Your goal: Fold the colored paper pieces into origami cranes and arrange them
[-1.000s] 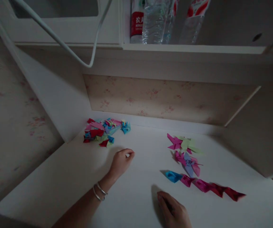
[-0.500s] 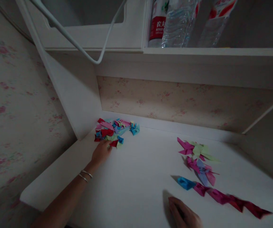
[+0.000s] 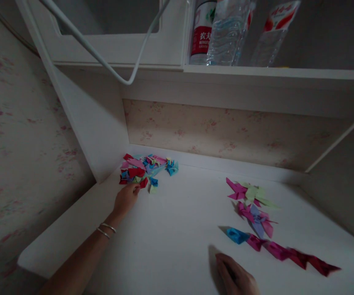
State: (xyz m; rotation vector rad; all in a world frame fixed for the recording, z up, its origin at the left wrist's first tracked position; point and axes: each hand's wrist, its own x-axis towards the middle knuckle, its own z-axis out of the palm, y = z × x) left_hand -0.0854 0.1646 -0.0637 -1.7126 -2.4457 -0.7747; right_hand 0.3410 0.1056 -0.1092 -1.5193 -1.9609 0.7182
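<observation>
My left hand (image 3: 127,196), with two silver bangles on its wrist, reaches to the near edge of a pile of folded paper pieces (image 3: 136,164) in several colours. Its fingers pinch a small red folded paper piece (image 3: 143,183). Beside that piece lie a blue and a pale yellow-green one (image 3: 153,189). At the bottom of the view, my right hand (image 3: 236,275) rests near the tabletop with fingers curled closed; nothing shows in them. Closest to it is a row of folded paper pieces (image 3: 275,250), blue at the left end, then magenta and red.
Behind the row lie a purple-and-pink paper figure (image 3: 258,221) and a magenta-and-green one (image 3: 250,193) on the white tabletop (image 3: 177,229). Overhead, a shelf (image 3: 256,72) holds plastic bottles (image 3: 229,37). A white bent tube (image 3: 127,82) hangs in front of the cabinet.
My left hand has closed on the red piece and drawn it slightly up and away from the pale green one next to it. The right hand stays in place; the view shifts a little.
</observation>
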